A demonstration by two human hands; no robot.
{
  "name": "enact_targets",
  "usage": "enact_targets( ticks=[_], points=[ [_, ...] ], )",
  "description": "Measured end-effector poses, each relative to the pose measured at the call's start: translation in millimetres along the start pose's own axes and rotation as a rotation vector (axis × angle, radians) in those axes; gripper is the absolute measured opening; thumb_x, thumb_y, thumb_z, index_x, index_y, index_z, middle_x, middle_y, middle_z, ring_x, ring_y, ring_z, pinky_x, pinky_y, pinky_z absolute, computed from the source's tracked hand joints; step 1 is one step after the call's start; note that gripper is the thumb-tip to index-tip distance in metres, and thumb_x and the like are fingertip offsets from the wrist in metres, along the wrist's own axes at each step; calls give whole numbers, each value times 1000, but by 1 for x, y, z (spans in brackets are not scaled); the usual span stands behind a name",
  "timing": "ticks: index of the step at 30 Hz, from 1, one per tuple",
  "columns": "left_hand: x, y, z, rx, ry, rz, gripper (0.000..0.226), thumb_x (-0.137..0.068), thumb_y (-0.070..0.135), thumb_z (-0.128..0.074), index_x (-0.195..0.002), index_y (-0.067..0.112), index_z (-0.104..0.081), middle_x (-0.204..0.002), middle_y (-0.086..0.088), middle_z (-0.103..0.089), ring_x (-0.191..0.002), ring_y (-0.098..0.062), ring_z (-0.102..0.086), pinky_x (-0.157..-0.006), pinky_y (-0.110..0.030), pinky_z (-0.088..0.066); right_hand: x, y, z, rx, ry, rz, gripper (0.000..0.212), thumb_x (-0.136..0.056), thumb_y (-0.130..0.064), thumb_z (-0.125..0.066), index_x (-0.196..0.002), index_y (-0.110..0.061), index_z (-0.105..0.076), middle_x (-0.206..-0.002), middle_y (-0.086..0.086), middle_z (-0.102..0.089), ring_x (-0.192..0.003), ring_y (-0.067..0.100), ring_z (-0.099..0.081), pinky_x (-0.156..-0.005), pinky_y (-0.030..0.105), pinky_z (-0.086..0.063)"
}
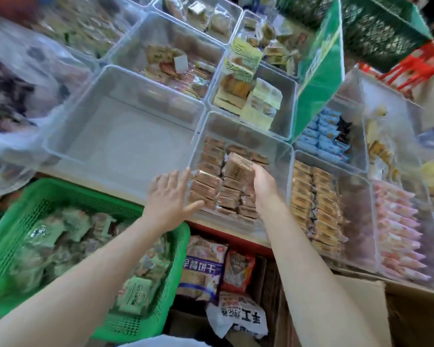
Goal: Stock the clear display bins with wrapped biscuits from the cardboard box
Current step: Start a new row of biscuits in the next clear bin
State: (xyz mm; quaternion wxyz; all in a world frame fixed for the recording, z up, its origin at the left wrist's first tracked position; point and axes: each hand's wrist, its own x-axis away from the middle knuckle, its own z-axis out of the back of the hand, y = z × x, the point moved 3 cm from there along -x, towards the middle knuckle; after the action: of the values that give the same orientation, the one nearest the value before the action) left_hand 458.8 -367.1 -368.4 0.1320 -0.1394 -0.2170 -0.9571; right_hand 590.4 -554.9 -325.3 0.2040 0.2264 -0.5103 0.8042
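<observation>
Brown wrapped biscuit pack [238,166] pinched by right hand [264,186] over clear bin [281,146]; left hand [172,194] flat, fingers spread, steadying bin's near-left wall; likely light, slippery film, crushable; hold by sides.

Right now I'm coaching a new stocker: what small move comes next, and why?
Probably lower the brown biscuit packet into the row below and let go: the right hand pinches it above the part-filled clear bin, while the left hand steadies its wall.

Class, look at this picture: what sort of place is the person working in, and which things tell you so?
Most likely a small snack shop or market stall. Clear display bins stand in rows holding wrapped biscuits, a green basket holds more packets, and the right hand places a packet.
</observation>
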Motion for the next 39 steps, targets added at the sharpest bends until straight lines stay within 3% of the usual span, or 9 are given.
enact_targets(
  ticks=[4,7,12,17,22,26,30,35,39],
  points=[
    [-6,-2,-5,-35,8,-24,97,-89,82,-19,-159,24,14,-168,-11,-6,-154,-28,-5,-122,-47,-3,-31,-6,-44,31,-77,44,21,-104,-33,-46,-117,-21,-58,-119,6,-60,-105,23,-54,-86,35,-42],
    [-6,-3,-6,-44,2,-23,95,-91,81,-19,-158,24,17,-168,-11,-6,-154,-29,-4,-122,-47,-1,-33,5,-69,328,-191,98,29,-104,-23,-47,-127,-13,-60,-128,10,-61,-118,28,-56,-102,36,-42],
    [-7,-3,-4,-42,-13,-37,95,-92,80,-20,-157,22,20,-167,-13,-6,-154,-29,-5,-122,-47,-2,-36,2,-84,614,-153,203,30,-102,-19,-53,-127,-22,-67,-132,6,-63,-124,24,-56,-109,33,-42],
    [-6,-3,-3,-58,-14,-30,95,-91,80,-19,-156,24,22,-167,-12,-5,-154,-29,-4,-122,-47,-2,-39,-4,-94,592,-129,231,26,-100,-18,-59,-123,-21,-70,-130,2,-65,-117,19,-59,-94,22,-41],
    [-2,-3,1,-17,-49,34,95,-92,79,-25,-158,26,18,-168,-13,0,-155,-30,0,-123,-48,2,0,0,-68,450,-10,364,27,-99,-25,-53,-124,-27,-63,-125,1,-45,-111,22,-55,-102,41,-48],
    [14,36,-3,-36,146,74,67,-102,43,-39,-158,13,-18,-167,-19,-3,-155,-33,-1,-126,-48,-1,61,20,1,277,-143,463,19,-100,-18,-52,-105,-25,-69,-103,3,-66,-89,17,-63,-77,32,-54],
    [37,146,-35,130,101,-140,36,-97,29,-53,-126,9,-62,-145,-14,-49,-130,-32,-47,-108,-46,-40,103,67,115,61,-107,380,22,-100,-10,-51,-92,-14,-71,-79,11,-71,-68,17,-65,-67,27,-55],
    [73,314,-80,232,17,-432,27,-94,17,-59,-118,12,-68,-122,-10,-57,-113,-33,-54,-94,-43,-46,130,139,296,-190,304,317,25,-97,-5,-51,-78,-6,-67,-63,6,-62,-58,16,-56,-56,24,-44],
    [107,441,-112,211,37,-696,25,-97,19,-58,-119,16,-67,-127,-7,-55,-119,-31,-50,-98,-42,-40,118,224,422,-151,530,89,24,-94,-16,-51,-78,-18,-69,-75,-2,-67,-73,17,-64,-71,33,-52]
  ],
)
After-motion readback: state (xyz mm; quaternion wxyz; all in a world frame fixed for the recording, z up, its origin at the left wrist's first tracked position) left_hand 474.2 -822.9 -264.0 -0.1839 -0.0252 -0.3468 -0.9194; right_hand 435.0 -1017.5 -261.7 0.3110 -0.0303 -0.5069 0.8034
